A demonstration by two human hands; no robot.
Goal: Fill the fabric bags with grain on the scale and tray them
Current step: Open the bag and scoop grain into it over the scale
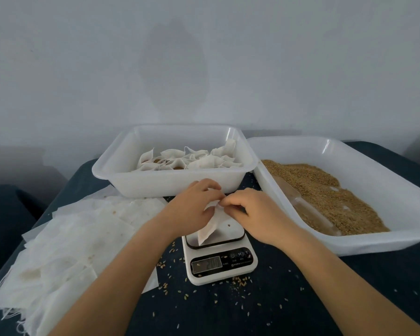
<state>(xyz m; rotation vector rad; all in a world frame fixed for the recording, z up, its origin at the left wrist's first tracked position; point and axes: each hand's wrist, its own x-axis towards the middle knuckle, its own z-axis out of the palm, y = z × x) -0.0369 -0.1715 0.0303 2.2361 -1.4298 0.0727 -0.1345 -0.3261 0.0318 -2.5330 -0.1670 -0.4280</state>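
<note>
A small white fabric bag (210, 226) hangs over the white digital scale (220, 260), its lower end touching the scale's platform. My left hand (192, 204) and my right hand (250, 212) both pinch the bag's top edge, fingertips meeting above the scale. Behind the hands stands a white tray (121, 170) holding several filled bags (192, 158). At the right, a larger white tray (398, 207) holds brown grain (325, 190) with a clear plastic scoop (303, 207) lying in it.
A heap of empty white fabric bags (66, 243) covers the left of the dark table (264, 309). Loose grains are scattered round the scale. A pale wall rises close behind the trays.
</note>
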